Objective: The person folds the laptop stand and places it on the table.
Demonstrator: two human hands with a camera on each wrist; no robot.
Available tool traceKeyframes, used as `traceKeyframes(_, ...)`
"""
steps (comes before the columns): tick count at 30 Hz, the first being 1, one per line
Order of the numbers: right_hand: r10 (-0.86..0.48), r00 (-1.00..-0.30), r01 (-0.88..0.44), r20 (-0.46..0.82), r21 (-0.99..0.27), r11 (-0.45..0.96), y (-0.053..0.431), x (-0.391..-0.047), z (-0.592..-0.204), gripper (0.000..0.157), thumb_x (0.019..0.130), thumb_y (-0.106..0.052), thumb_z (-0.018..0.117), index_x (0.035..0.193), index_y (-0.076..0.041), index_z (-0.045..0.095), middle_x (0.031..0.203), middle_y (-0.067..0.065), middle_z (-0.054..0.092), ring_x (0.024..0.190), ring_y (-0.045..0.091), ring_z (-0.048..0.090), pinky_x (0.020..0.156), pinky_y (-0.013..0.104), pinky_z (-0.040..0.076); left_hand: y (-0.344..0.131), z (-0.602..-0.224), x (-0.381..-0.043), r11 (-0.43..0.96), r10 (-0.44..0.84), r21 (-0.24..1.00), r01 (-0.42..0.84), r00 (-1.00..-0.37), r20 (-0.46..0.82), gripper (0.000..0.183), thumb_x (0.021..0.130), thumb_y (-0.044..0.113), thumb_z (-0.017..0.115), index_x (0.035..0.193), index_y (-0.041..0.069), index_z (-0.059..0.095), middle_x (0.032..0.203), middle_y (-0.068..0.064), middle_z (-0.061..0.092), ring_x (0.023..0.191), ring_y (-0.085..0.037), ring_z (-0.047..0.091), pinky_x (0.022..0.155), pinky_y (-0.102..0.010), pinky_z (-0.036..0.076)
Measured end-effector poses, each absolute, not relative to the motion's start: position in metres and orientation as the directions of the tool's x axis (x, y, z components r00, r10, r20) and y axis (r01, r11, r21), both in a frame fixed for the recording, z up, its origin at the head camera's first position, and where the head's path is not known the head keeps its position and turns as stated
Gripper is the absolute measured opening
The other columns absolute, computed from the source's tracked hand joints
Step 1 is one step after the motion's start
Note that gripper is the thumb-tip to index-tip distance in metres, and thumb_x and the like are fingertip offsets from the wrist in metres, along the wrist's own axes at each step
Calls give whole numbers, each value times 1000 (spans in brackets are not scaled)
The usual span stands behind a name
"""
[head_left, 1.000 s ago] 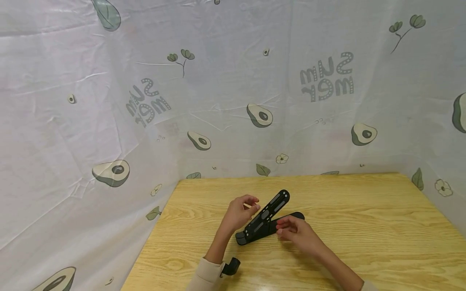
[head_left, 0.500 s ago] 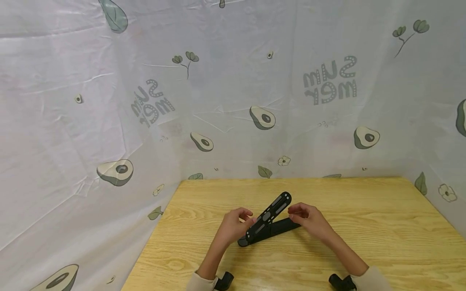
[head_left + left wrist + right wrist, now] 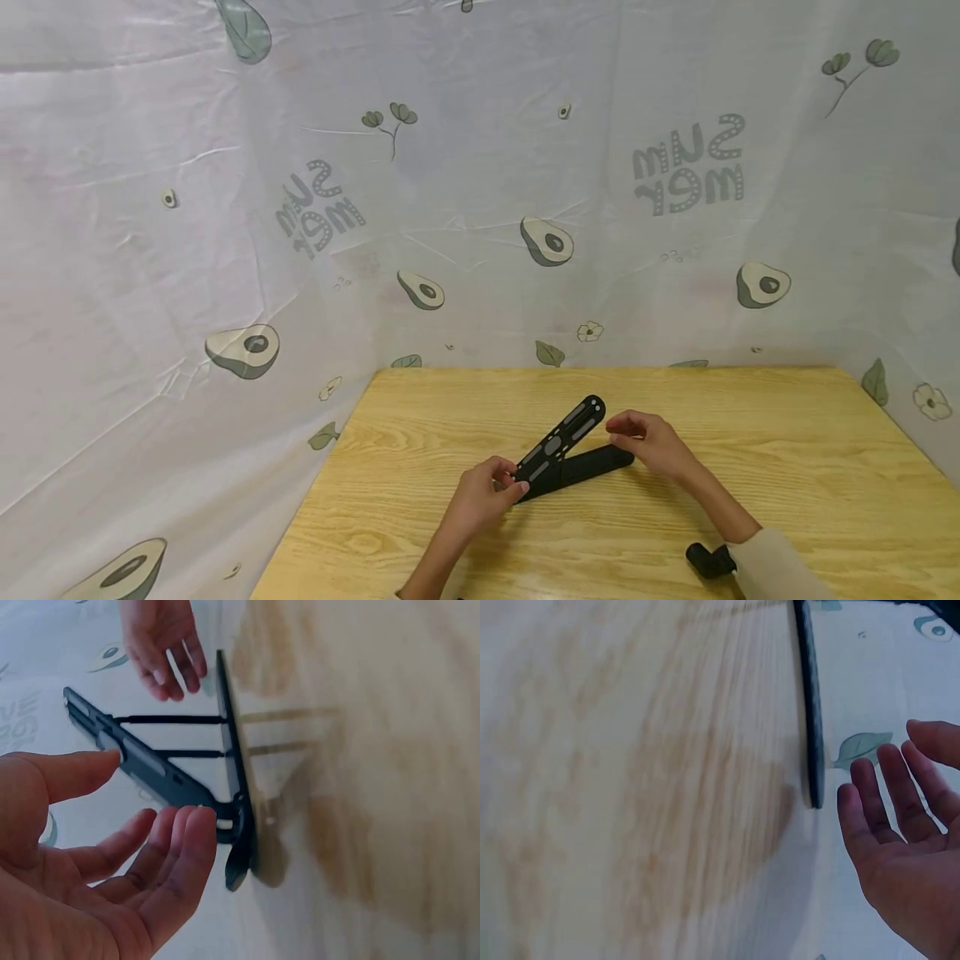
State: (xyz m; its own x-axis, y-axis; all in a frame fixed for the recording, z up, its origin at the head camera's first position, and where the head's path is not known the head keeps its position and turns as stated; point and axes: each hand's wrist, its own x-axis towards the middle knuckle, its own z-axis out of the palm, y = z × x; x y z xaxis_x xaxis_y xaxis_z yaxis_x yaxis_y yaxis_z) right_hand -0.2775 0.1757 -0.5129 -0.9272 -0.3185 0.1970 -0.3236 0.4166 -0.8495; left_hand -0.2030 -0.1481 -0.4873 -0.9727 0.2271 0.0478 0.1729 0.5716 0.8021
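A black folding laptop stand (image 3: 553, 447) with grey pads is on the table, its upper arm raised at an angle over the lower arm (image 3: 596, 464). Two thin struts (image 3: 169, 719) join the arms in the left wrist view. My left hand (image 3: 480, 497) is at the near left end, thumb and fingers spread around the hinge end, which it partly hides in the head view. My right hand (image 3: 656, 446) hovers by the far right end of the lower arm, fingers loosely bent. In the right wrist view a gap shows between its fingers (image 3: 862, 802) and the lower arm's edge (image 3: 811, 712).
The wood-grain table (image 3: 750, 467) extends around the stand. Behind and to the left hangs a pale curtain (image 3: 465, 183) printed with avocados and leaves. A black wrist camera (image 3: 708, 561) sits at the right sleeve.
My right hand has moved from the stand's front side to the far right end of its lower arm. My left hand has come down toward the hinge end. The stand keeps its angle.
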Motion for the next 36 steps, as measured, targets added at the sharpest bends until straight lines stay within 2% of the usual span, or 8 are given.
traceKeyframes(11,-388,-906,-333,168,-850,408,178,-285,-518,29,99,-18,63,121,0,64,118,19,66,106,30,64,83,24,54,-136,-494,-200,581,225,794,179,-973,55,33,89,32,75,107,6,67,88,-1,65,70,-10,58,56,-25,48)
traceKeyframes(17,-426,-890,-341,163,-857,386,178,-286,-520,30,100,-17,61,123,1,62,121,21,64,109,33,63,83,23,54,-134,-496,-203,579,206,798,171,-977,59,29,89,31,75,104,7,67,87,0,65,72,-10,57,58,-25,47)
traceKeyframes(24,-390,-901,-363,191,-826,432,178,-291,-522,27,99,-14,63,122,1,63,115,16,67,107,29,64,86,25,54,-133,-496,-202,587,206,792,169,-977,55,28,89,30,76,103,7,68,87,-1,64,71,-11,55,57,-25,46)
traceKeyframes(31,-400,-902,-358,163,-800,482,181,-299,-525,25,99,-13,62,121,-2,64,116,14,67,107,28,65,85,24,54,-132,-496,-201,594,208,787,167,-977,50,28,89,31,75,102,8,68,88,0,64,71,-11,55,58,-25,46)
traceKeyframes(36,-413,-898,-350,150,-812,467,182,-298,-524,27,99,-12,61,123,0,62,117,16,67,106,28,64,83,24,55,-132,-497,-202,586,205,792,170,-977,58,28,89,32,75,102,8,68,88,0,64,74,-12,56,59,-26,46)
